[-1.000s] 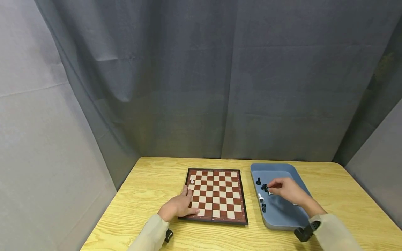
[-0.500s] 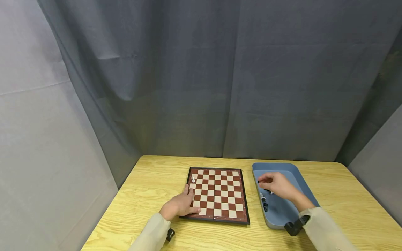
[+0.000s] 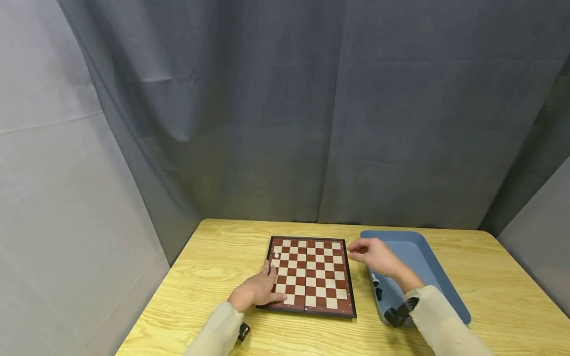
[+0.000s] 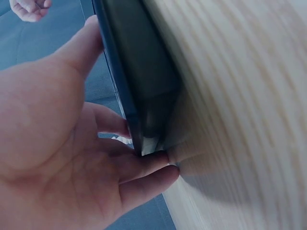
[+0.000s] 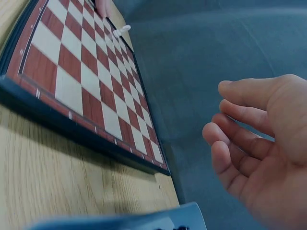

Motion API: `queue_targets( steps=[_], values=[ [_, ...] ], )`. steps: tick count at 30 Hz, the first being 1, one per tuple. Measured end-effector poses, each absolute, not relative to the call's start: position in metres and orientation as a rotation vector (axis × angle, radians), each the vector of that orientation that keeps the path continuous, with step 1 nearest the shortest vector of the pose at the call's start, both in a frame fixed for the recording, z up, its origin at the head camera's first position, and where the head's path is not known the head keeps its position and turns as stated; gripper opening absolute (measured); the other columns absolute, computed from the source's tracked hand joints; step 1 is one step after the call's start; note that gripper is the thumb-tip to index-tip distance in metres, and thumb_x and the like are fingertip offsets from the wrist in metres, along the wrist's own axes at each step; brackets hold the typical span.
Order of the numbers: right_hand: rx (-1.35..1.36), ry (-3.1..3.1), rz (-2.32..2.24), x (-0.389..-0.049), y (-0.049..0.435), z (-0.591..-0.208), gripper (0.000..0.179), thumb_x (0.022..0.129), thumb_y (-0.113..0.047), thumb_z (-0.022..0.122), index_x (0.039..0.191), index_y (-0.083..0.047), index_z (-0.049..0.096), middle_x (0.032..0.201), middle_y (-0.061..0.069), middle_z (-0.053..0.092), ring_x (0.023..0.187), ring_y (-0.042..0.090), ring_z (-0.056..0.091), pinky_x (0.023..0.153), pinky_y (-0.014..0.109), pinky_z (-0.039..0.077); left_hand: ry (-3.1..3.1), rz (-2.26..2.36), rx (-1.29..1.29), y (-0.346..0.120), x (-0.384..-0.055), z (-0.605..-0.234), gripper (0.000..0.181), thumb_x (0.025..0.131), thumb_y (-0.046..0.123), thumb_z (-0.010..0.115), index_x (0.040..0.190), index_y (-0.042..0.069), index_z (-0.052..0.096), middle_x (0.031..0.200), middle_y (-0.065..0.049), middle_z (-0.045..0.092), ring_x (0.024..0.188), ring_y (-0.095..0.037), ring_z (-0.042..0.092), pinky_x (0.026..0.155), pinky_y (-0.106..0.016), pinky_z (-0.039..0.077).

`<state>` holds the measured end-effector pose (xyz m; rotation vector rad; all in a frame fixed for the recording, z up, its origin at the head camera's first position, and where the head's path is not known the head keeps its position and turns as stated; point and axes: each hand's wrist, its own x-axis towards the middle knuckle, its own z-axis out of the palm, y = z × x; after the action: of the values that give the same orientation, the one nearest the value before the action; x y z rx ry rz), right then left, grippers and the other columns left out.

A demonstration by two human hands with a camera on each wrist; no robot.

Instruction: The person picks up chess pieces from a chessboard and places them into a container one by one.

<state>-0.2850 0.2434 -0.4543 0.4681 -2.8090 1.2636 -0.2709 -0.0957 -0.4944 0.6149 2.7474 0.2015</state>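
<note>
My left hand [image 3: 258, 290] rests on the near left corner of a red-and-cream chessboard [image 3: 311, 277]. Its thumb lies over the front edge and its fingers run along the left side; in the left wrist view, fingertips touch the dark rim [image 4: 122, 72]. Far up the board's left side is a small white chess piece [image 3: 276, 254]. My right hand [image 3: 376, 256] hovers between the board and a blue tray [image 3: 445, 282], fingers bent. In the right wrist view no piece shows at those fingers [image 5: 240, 139], though a small one could be hidden.
Inside the tray, near its left wall, lie a white chess piece [image 3: 375, 281] and a black chess piece [image 3: 379, 293]; my right arm covers part of it. The wooden table [image 3: 222, 257] ends at a grey curtain [image 3: 267, 123] behind.
My right hand has moved left, from over the chess pieces in the tray across its left wall toward the board. My left hand has stayed on the board.
</note>
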Motion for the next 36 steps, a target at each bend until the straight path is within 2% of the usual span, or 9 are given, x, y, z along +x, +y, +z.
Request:
queue_targets(
  steps=[11, 19, 25, 32, 36],
  values=[
    [0.508, -2.812, 1.336, -0.293, 0.212, -0.462, 0.018, 0.089, -0.015, 0.067, 0.105, -0.008, 0.069, 0.094, 0.0, 0.065, 0.083, 0.016, 0.06, 0.068, 0.033, 0.05, 2.739, 0.188, 0.603, -0.094, -0.27, -0.494, 0.091, 0.088, 0.06, 0.051, 0.149, -0.002, 0.022, 0.154, -0.025, 0.005, 0.113, -0.031, 0.056, 0.058, -0.029, 0.044],
    [0.54, -2.814, 1.372, -0.302, 0.185, -0.473, 0.016, 0.09, -0.015, 0.066, 0.104, -0.008, 0.07, 0.095, 0.0, 0.065, 0.081, 0.014, 0.059, 0.067, 0.032, 0.048, 2.742, 0.167, 0.599, -0.094, -0.27, -0.494, 0.091, 0.089, 0.061, 0.049, 0.149, -0.001, 0.022, 0.154, -0.025, 0.006, 0.122, -0.031, 0.049, 0.07, -0.031, 0.048],
    [0.57, -2.81, 1.376, -0.307, 0.165, -0.48, 0.015, 0.09, -0.015, 0.067, 0.103, -0.009, 0.071, 0.094, -0.001, 0.065, 0.079, 0.013, 0.06, 0.066, 0.033, 0.049, 2.745, 0.174, 0.61, -0.095, -0.268, -0.497, 0.091, 0.088, 0.061, 0.05, 0.149, -0.001, 0.023, 0.154, -0.025, 0.007, 0.12, -0.032, 0.051, 0.066, -0.03, 0.047],
    [0.627, -2.824, 1.403, -0.312, 0.143, -0.486, 0.019, 0.091, -0.017, 0.065, 0.105, -0.005, 0.07, 0.096, 0.0, 0.064, 0.078, 0.014, 0.06, 0.065, 0.032, 0.049, 2.755, 0.16, 0.598, -0.095, -0.266, -0.494, 0.092, 0.088, 0.063, 0.049, 0.148, -0.002, 0.024, 0.153, -0.026, 0.008, 0.122, -0.033, 0.049, 0.084, -0.037, 0.048],
    [0.625, -2.831, 1.386, -0.316, 0.132, -0.49, 0.017, 0.09, -0.016, 0.066, 0.103, -0.006, 0.071, 0.092, -0.001, 0.064, 0.075, 0.014, 0.059, 0.065, 0.032, 0.048, 2.758, 0.156, 0.602, -0.093, -0.265, -0.493, 0.093, 0.087, 0.063, 0.05, 0.148, -0.002, 0.024, 0.153, -0.027, 0.009, 0.121, -0.033, 0.05, 0.085, -0.038, 0.048]
  ],
)
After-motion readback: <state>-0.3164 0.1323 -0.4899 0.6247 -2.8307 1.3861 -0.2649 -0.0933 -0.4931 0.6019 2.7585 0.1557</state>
